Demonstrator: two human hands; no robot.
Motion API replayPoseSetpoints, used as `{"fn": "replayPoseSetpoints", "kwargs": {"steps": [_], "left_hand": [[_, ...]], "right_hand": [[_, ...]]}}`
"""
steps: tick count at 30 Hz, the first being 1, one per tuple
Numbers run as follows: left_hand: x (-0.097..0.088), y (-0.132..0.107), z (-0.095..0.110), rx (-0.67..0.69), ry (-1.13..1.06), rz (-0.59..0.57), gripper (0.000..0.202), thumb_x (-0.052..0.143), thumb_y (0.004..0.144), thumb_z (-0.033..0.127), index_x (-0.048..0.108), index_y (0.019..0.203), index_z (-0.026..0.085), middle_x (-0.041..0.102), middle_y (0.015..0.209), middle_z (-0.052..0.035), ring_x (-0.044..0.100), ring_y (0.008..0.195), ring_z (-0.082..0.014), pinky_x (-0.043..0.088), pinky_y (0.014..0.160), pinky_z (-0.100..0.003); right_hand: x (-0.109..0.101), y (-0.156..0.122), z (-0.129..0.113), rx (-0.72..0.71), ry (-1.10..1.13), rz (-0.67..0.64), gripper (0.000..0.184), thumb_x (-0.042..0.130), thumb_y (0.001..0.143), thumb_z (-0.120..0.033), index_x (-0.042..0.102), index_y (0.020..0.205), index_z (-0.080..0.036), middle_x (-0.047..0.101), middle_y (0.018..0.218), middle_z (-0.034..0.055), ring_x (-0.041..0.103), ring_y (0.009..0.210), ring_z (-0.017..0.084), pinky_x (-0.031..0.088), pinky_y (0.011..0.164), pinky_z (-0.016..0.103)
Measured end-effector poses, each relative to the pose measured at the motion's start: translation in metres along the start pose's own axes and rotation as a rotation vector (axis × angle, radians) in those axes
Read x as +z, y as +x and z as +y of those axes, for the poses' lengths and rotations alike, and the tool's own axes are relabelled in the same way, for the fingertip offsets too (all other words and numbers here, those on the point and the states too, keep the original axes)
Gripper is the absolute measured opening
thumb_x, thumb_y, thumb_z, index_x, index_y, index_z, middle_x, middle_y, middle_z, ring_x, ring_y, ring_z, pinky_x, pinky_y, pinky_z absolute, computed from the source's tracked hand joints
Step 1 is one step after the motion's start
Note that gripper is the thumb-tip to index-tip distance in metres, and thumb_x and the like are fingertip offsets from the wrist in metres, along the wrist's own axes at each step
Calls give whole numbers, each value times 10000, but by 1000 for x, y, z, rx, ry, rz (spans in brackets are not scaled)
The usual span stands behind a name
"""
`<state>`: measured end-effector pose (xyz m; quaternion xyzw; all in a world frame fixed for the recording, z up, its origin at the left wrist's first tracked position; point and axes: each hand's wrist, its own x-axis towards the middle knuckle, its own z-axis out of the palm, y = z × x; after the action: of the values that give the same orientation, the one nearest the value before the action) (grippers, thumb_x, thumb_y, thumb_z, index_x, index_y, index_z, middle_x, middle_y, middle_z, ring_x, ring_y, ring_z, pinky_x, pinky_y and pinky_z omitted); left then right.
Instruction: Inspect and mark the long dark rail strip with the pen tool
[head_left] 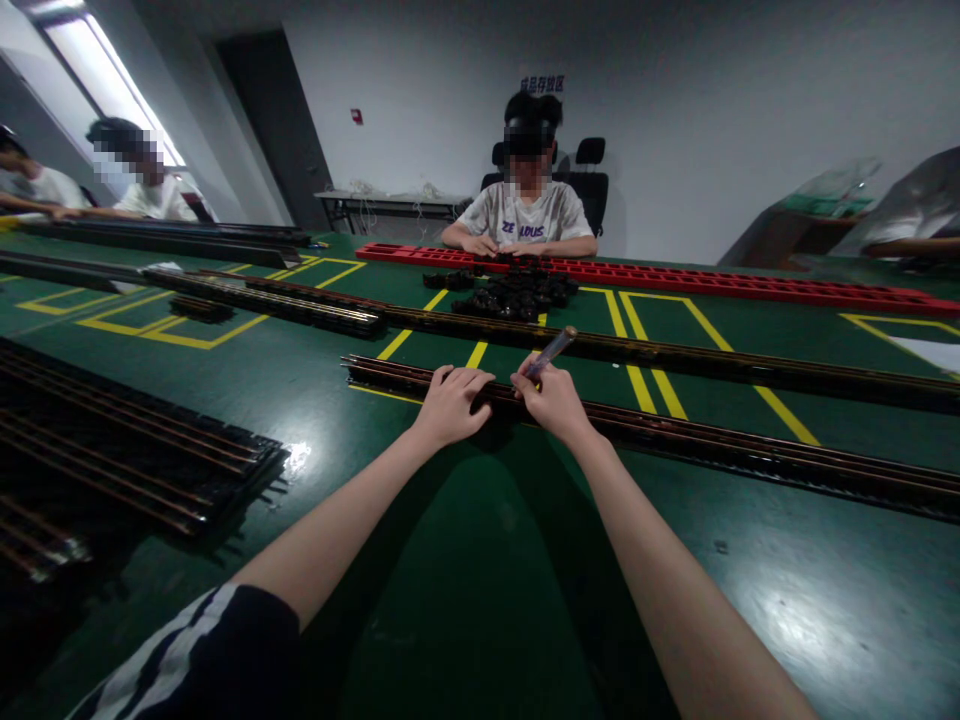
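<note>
A long dark rail with thin copper-coloured rods along it point(720, 445) lies across the green table in front of me, reaching past the right edge of view. My left hand point(454, 402) grips the rail near its left end, fingers over the top and thumb on the near side. Just to the right, my right hand point(551, 395) is closed round a pen with a clear barrel point(553, 352), tilted up to the right. The pen's lower tip is hidden by my fingers, close to the rail.
Similar rails lie at left point(135, 430) and beyond mine point(675, 357). A pile of small black parts point(517, 292) sits before a red slotted strip point(750, 280). Across the table sits a person point(529, 215) with hands at the strip; other people are at far left.
</note>
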<state>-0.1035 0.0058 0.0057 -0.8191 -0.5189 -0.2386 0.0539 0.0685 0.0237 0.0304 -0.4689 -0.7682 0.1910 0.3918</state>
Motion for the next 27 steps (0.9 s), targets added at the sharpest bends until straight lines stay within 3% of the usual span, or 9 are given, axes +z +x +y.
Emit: {"fn": "replayPoseSetpoints", "kwargs": {"steps": [27], "left_hand": [[2, 2, -1, -1, 75, -27, 333, 533, 809, 297, 553, 1133, 222, 647, 1151, -65, 543, 1101, -253, 333, 955, -425]], "right_hand": [[-1, -1, -1, 8, 32, -3, 95, 516, 831, -204, 512, 737, -207, 627, 650, 18, 619, 649, 184, 450, 671, 285]]}}
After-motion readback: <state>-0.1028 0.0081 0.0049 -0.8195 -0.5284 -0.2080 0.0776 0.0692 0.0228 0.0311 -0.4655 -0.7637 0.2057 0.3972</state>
